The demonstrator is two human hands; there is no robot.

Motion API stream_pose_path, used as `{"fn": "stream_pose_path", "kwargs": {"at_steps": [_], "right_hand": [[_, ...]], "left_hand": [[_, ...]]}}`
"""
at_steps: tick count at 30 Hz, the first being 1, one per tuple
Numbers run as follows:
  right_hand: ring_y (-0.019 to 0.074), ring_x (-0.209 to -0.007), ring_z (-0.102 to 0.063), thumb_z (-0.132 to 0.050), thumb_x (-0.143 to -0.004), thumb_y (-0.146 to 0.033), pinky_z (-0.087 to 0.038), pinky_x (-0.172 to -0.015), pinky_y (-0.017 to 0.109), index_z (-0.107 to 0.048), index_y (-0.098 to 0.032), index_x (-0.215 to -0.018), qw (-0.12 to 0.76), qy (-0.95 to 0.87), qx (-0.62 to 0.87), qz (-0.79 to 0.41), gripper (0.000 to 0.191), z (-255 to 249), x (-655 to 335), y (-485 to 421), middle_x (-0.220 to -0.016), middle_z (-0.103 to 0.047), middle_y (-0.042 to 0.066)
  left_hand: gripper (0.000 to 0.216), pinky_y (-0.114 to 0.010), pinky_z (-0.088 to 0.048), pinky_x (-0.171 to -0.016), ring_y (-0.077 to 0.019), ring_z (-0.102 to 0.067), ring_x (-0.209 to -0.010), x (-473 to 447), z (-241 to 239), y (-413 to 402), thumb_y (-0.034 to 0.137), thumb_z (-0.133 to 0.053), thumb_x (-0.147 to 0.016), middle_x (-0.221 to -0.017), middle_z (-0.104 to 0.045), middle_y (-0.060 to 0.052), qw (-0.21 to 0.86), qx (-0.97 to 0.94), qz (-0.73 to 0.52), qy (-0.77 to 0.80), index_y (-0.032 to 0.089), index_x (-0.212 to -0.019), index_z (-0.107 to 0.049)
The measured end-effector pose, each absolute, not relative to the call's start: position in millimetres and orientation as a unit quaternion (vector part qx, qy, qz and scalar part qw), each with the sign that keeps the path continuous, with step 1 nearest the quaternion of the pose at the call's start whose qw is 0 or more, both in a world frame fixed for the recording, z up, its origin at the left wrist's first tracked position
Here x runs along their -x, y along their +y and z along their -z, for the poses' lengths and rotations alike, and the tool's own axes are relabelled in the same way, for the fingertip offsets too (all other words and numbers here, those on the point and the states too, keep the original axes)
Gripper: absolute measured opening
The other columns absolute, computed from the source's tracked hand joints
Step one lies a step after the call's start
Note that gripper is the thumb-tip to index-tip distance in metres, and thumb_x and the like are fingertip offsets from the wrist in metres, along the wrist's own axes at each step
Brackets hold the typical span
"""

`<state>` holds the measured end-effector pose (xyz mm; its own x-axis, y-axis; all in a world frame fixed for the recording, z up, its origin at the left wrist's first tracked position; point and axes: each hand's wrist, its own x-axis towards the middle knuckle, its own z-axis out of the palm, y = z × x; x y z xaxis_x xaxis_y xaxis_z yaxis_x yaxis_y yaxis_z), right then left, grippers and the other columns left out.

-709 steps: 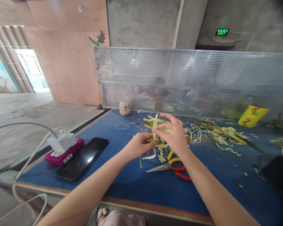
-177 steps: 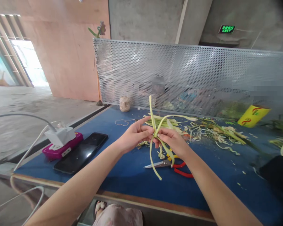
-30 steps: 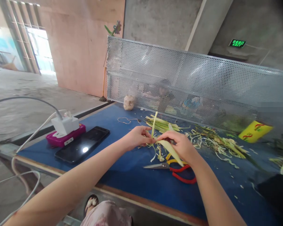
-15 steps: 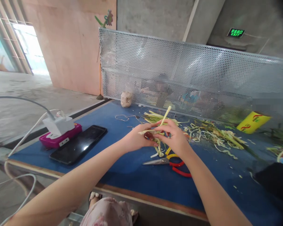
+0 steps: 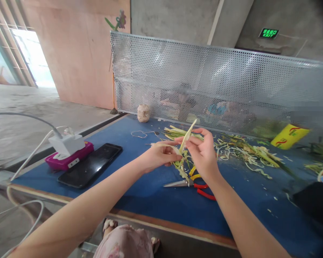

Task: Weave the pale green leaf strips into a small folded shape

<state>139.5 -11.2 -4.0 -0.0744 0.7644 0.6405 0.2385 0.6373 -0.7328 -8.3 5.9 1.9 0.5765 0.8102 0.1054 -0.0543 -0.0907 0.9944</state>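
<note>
Over the middle of the blue table, my left hand (image 5: 161, 154) is closed on a pale green plant strip, with another thin strip running along its fingers. My right hand (image 5: 204, 150) pinches the upper part of the same plant strip (image 5: 187, 136), which stands up between both hands. Below my fingers hangs a knotted or braided bunch of plant strips (image 5: 181, 168); how it joins the held strip is partly hidden. Beneath it lie scissors (image 5: 181, 184) with red and yellow handles, partly covered by my right wrist. Pale green stalks (image 5: 174, 132) lie just behind my hands.
A heap of plant scraps (image 5: 247, 154) spreads to the right, near a yellow packet (image 5: 290, 136). A black phone (image 5: 91, 166) and a purple power strip (image 5: 70, 157) with a charger lie left. A perforated metal screen (image 5: 204, 79) borders the back, a whitish lump (image 5: 143, 113) before it.
My right hand has shifted slightly up and right, its fingers raised higher on the strip. The upright strip now shows wider and more openly between my hands, and the hanging bunch is more visible.
</note>
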Motion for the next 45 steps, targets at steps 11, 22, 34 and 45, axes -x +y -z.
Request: {"fn": "stream_pose_path", "kwargs": {"at_steps": [11, 22, 34, 45], "right_hand": [[0.0168, -0.073, -0.046, -0.048, -0.081, -0.026, -0.039, -0.069, 0.032, -0.048, -0.023, -0.063, 0.432, -0.846, 0.310, -0.034, 0.018, -9.3, -159.5, -15.5, -0.063, -0.051, 0.000], [0.0166, -0.073, -0.046, -0.052, -0.073, -0.022, -0.031, -0.073, 0.034, -0.038, -0.021, -0.059, 0.353, -0.855, 0.370, 0.080, 0.020, -2.8, -156.4, -11.9, -0.065, -0.052, -0.001], [0.0218, -0.095, -0.046, -0.043, -0.084, -0.029, -0.034, -0.083, 0.038, -0.048, -0.017, -0.096, 0.287, -0.889, 0.337, 0.115, 0.018, 0.0, -150.6, -18.5, -0.097, -0.054, 0.010], [0.0256, -0.109, -0.042, -0.048, -0.084, -0.019, -0.031, -0.087, 0.045, -0.049, -0.028, -0.120, 0.255, -0.871, 0.299, 0.296, 0.037, 1.4, -149.5, -14.5, -0.131, -0.046, 0.004]], "left_hand": [[0.049, -0.020, -0.033, -0.046, -0.0045, -0.043, -0.045, 13.0, -5.8, 8.1, 0.016, -0.062, -0.067, -0.059, -0.056, 0.004, 0.631, -0.596, -0.370, 0.331, 0.012, -0.114, -0.049], [0.047, -0.020, -0.036, -0.046, -0.0051, -0.046, -0.045, 8.6, -2.9, 7.8, 0.010, -0.064, -0.063, -0.061, -0.062, 0.001, 0.611, -0.603, -0.384, 0.340, 0.008, -0.108, -0.052], [0.038, -0.018, -0.029, -0.037, -0.0039, -0.040, -0.034, 7.3, 0.4, 9.8, 0.010, -0.062, -0.063, -0.047, -0.052, 0.006, 0.587, -0.602, -0.393, 0.373, 0.010, -0.100, -0.054], [0.004, -0.014, -0.033, -0.039, -0.0033, -0.045, -0.043, 10.9, 3.2, 14.3, 0.009, -0.060, -0.065, -0.050, -0.052, 0.003, 0.699, -0.461, -0.427, 0.342, 0.012, -0.064, -0.060]]}}
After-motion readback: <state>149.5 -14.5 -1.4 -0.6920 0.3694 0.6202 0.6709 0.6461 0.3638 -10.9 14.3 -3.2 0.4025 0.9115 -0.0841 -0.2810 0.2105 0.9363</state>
